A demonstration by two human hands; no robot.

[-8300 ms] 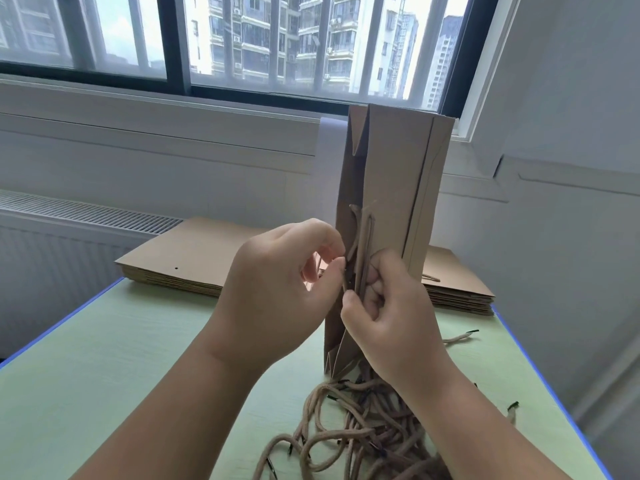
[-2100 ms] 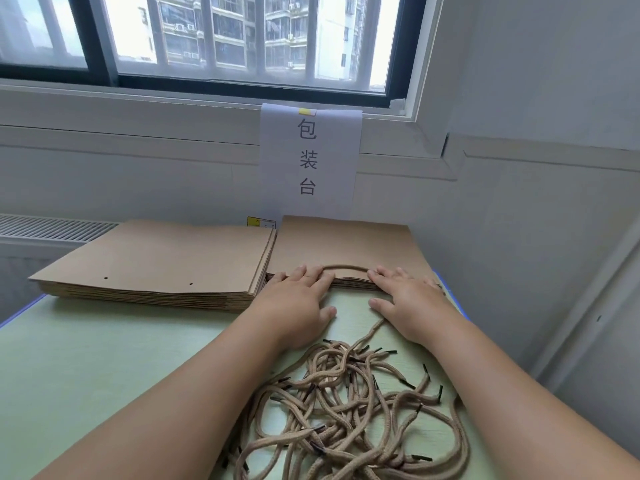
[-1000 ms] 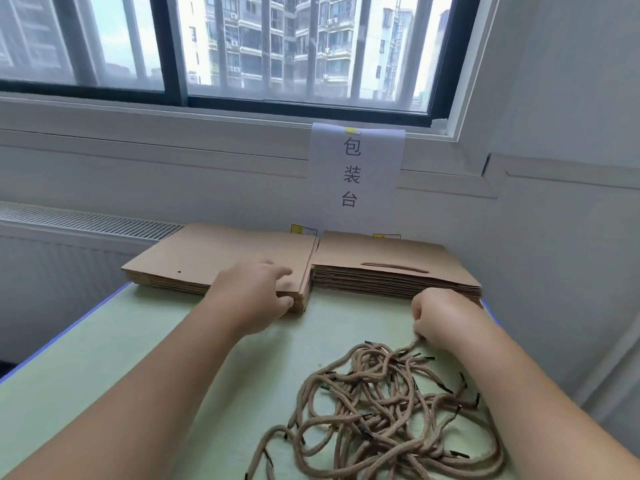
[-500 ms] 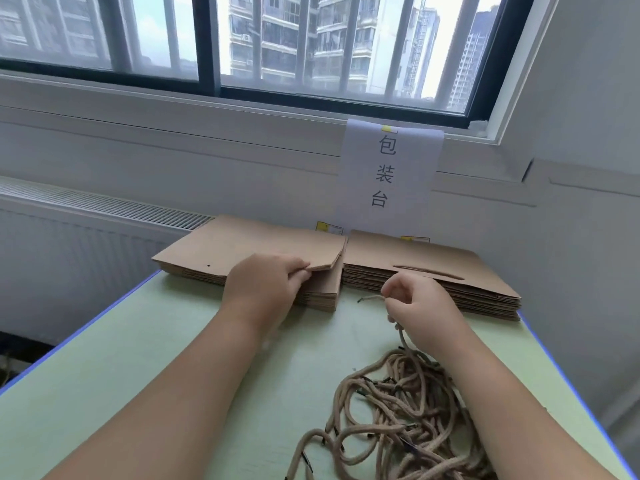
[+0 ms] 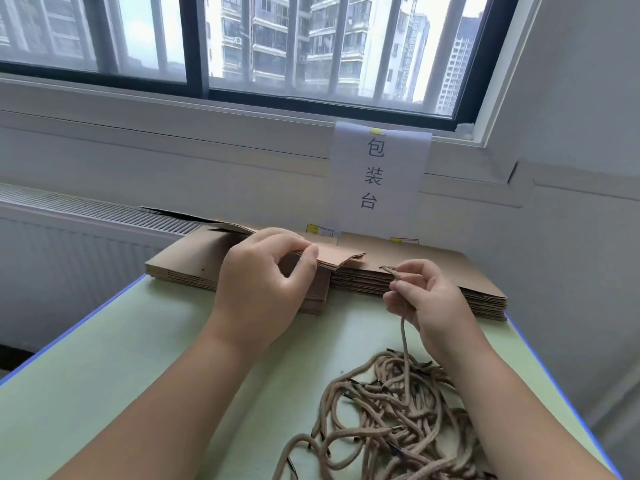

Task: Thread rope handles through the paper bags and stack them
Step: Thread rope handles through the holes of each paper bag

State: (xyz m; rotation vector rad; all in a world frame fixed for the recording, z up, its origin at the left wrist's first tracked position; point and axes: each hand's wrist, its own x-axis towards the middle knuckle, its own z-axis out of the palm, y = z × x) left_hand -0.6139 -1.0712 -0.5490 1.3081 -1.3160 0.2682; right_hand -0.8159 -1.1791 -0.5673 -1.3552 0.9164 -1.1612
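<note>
Watching left hand [image 5: 263, 289] pinch the top paper bag [image 5: 341, 259], corner raised off the left stack [image 5: 180, 271] | right hand [image 5: 429, 299] fingers gripping one rope [image 5: 403, 327] above the rope pile [image 5: 398, 417] | I see counter [image 5: 138, 358] running wide leftward (right stack [image 5: 450, 275] sits by the blue edge [image 5: 523, 344]).

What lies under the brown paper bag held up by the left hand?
Beneath the raised flat brown paper bag, pinched by the left hand, sits the left stack of flat brown paper bags on the green table. The hand covers the stack's near right part.
</note>
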